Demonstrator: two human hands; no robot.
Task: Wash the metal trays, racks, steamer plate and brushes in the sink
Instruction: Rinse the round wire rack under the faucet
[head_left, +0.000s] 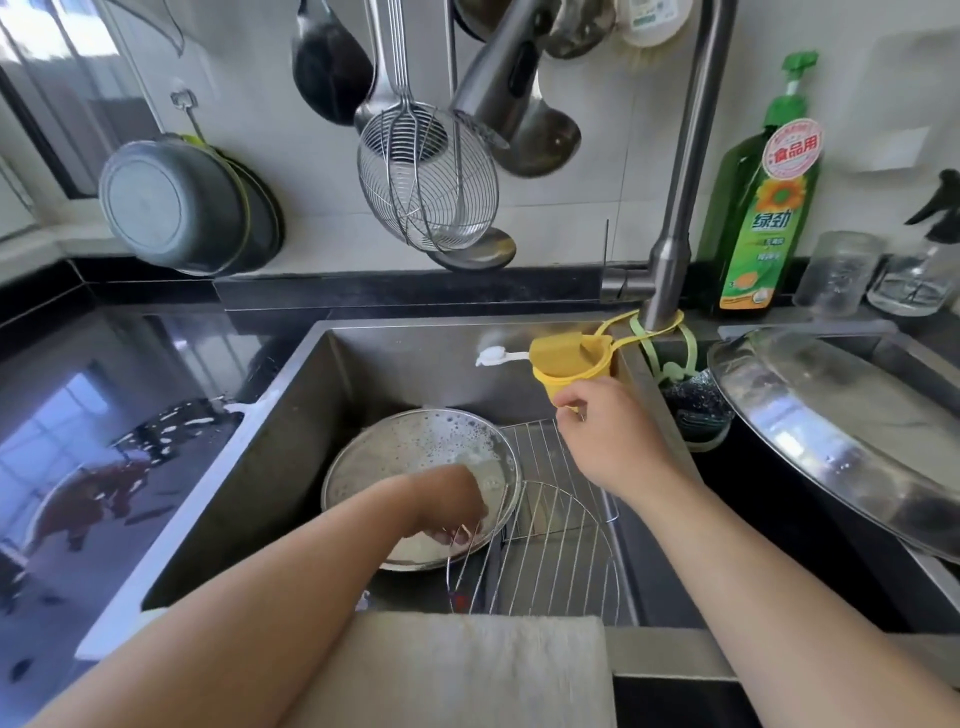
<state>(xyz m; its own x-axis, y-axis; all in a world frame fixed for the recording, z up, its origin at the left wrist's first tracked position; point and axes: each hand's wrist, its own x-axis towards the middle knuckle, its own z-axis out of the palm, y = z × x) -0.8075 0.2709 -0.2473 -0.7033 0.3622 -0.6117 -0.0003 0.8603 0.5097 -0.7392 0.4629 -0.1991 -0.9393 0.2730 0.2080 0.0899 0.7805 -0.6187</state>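
Observation:
A round metal steamer plate (405, 457), covered in soap foam, lies in the sink (291, 415). My left hand (452, 501) reaches down over its near right edge and grips the rim of a round wire rack (550, 561) that leans against the plate. A rectangular wire rack (540, 447) lies beneath, at the sink's right side. My right hand (608, 431) is raised at the bottom of a yellow hanging basket (571, 371), fingers curled and pinching its lower edge. The basket holds a yellow sponge (558, 356) and a white brush (498, 356) sticks out to the left.
The faucet (670, 260) rises behind the basket, its spray head (498, 78) overhead. Ladles and a wire skimmer (426, 182) hang on the wall. A green dish-soap bottle (763, 208) stands at the right. A large metal tray (841, 426) leans over the right basin. A cloth (467, 670) drapes the near edge.

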